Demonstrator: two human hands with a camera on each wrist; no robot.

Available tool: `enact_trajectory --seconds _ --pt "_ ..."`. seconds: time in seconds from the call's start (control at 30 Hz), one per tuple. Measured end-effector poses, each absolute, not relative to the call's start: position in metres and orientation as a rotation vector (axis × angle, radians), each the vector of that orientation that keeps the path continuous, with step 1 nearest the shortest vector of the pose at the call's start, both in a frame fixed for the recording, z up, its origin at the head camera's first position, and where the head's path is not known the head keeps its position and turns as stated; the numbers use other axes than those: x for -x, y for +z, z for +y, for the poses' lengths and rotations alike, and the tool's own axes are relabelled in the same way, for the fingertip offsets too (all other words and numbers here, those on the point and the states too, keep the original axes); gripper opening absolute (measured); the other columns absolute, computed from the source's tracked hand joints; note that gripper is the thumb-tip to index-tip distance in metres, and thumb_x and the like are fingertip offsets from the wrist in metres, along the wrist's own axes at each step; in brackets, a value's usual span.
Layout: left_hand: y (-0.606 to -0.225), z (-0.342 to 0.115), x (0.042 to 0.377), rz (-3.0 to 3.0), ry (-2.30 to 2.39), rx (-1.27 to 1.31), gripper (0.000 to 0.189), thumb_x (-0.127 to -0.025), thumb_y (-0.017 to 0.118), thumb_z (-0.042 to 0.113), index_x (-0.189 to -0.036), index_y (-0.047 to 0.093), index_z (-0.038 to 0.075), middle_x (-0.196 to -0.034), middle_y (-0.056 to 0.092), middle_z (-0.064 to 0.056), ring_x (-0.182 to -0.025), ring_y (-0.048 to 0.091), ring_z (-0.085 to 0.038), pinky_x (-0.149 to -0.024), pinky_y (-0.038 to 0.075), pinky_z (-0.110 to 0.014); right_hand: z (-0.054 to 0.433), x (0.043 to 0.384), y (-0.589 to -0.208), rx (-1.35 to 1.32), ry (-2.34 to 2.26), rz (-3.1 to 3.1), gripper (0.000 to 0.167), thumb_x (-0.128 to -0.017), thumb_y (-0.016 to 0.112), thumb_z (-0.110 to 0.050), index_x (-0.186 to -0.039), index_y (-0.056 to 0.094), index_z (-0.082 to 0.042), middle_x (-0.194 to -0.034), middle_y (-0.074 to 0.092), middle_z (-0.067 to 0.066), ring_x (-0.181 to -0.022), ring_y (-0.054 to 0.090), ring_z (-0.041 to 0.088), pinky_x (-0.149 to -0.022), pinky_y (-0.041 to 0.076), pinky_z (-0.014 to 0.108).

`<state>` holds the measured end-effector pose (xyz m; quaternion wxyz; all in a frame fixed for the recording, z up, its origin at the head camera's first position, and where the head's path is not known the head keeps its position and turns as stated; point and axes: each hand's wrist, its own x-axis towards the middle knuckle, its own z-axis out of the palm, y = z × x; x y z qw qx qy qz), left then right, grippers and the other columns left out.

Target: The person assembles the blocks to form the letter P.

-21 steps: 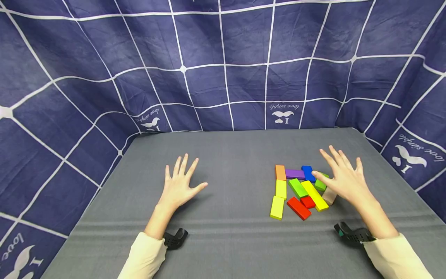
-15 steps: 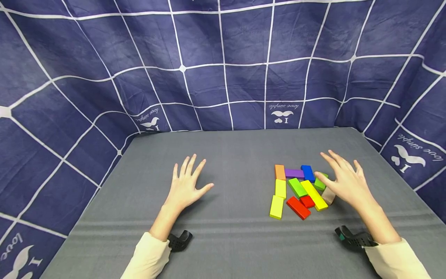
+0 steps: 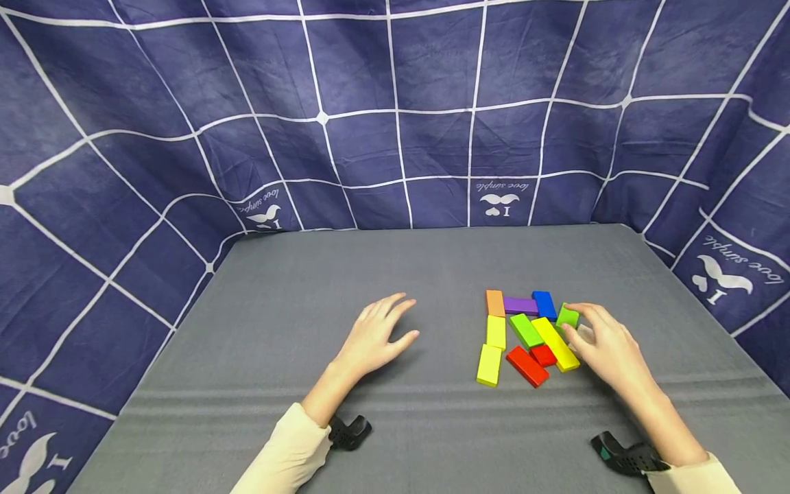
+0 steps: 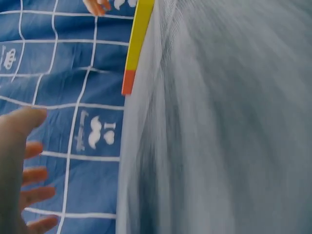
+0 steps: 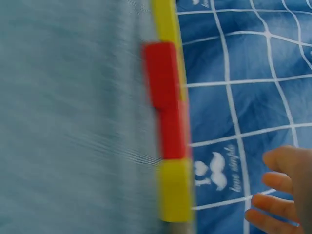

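Observation:
In the head view my right hand (image 3: 612, 348) is over the right side of a group of coloured wooden blocks, its fingers bent a little. Its index fingertip overlaps a short green block (image 3: 565, 316). A beige block (image 3: 585, 334) is mostly hidden between the thumb and fingers. My left hand (image 3: 372, 341) is above the grey surface, left of the blocks, with relaxed fingers and nothing in it. Nearest to it are two light yellow blocks, the upper one (image 3: 496, 332) and the lower one (image 3: 489, 365). The right wrist view shows loosely spread fingers (image 5: 278, 208) holding nothing.
The other blocks lie close together: orange (image 3: 495, 302), purple (image 3: 520, 306), blue (image 3: 544, 305), a longer green one (image 3: 527, 332), long yellow (image 3: 555, 344) and two red, the longer one (image 3: 527, 366) in front. A blue gridded cloth (image 3: 395, 137) surrounds the grey table (image 3: 370, 261).
My left hand has moved right, toward the blocks, and turned its fingers rightward. My right hand has come down closer to the short green and beige blocks, its fingers drawing in. The blocks look unmoved.

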<state>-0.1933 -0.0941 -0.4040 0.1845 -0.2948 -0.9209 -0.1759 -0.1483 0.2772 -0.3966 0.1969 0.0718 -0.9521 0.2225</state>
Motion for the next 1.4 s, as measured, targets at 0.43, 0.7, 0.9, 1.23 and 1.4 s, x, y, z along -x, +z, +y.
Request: enact_trajectory --seconds 0.43,0.7,0.9,1.23,1.4 --pt "-0.421 -0.014 0.183 -2.68 -0.507 1.332 0.057 -0.083 0.055 0.053 -0.132 0.046 0.025 -0.133 0.046 0.002 -0.12 0.048 -0.013 -0.1 0.041 -0.029 0.272 0.148 -0.427 -0.201 0.534 -2.749 0.037 -0.083 0.063 -0.025 -0.114 0.057 -0.006 -0.104 0.057 0.016 -0.077 0.053 0.023 -0.071 0.042 0.048" --pt "-0.433 0.003 0.173 -2.789 -0.56 1.442 0.059 -0.081 0.059 0.052 -0.132 0.045 0.025 -0.139 0.038 0.001 -0.124 0.043 -0.012 -0.1 0.041 -0.024 0.268 0.149 -0.431 -0.206 0.543 -2.741 0.035 -0.082 0.064 -0.02 -0.112 0.057 -0.003 -0.107 0.056 0.021 -0.092 0.053 0.033 -0.082 0.035 0.056" --pt "-0.433 0.004 0.171 -2.799 -0.641 1.455 0.051 -0.082 0.062 0.045 -0.125 0.052 0.021 -0.141 0.035 0.0 -0.125 0.043 -0.011 -0.099 0.041 -0.022 0.264 0.15 -0.43 -0.179 0.604 -2.763 0.033 -0.084 0.061 -0.021 -0.111 0.059 -0.001 -0.11 0.056 0.023 -0.105 0.047 0.042 -0.085 0.03 0.057" --pt "-0.43 0.003 0.172 -2.76 -0.611 1.496 0.043 -0.085 0.06 0.038 -0.124 0.052 0.022 -0.139 0.037 -0.003 -0.126 0.039 -0.015 -0.102 0.038 -0.021 0.261 0.159 -0.424 -0.132 0.524 -2.82 0.035 -0.084 0.06 -0.022 -0.112 0.059 0.0 -0.112 0.059 0.027 -0.105 0.052 0.044 -0.082 0.035 0.061" --pt "-0.427 -0.001 0.172 -2.778 -0.596 1.441 0.043 -0.085 0.06 0.038 -0.125 0.052 0.024 -0.13 0.047 0.001 -0.119 0.041 -0.012 -0.099 0.04 -0.02 0.263 0.16 -0.419 -0.154 0.518 -2.933 0.041 -0.084 0.061 -0.022 -0.119 0.055 0.0 -0.117 0.056 0.027 -0.108 0.049 0.046 -0.084 0.034 0.063"
